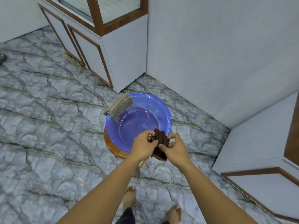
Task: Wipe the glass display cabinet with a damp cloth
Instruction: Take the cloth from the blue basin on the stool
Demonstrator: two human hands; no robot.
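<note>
Fingers (148,135) of left hand (143,145) are curling tight on the dark brown cloth (160,137), pinching its left side. Right hand (176,149) is doing the same opposite, thumb and fingers closing on the bunched fabric. Cloth is hanging between both hands over the near rim of the blue basin (167,115), its lower end drooping between the wrists. Cannot tell if the cloth is wet or if water is sitting in the basin. Basin is resting on a wooden stool (110,143), mostly hidden under it. Grey cloth (120,105) is draping over the far-left rim. Glass display cabinet (97,16) is standing beyond, top cut off. Both forearms are reaching forward and converging, backs of hands facing up.
</note>
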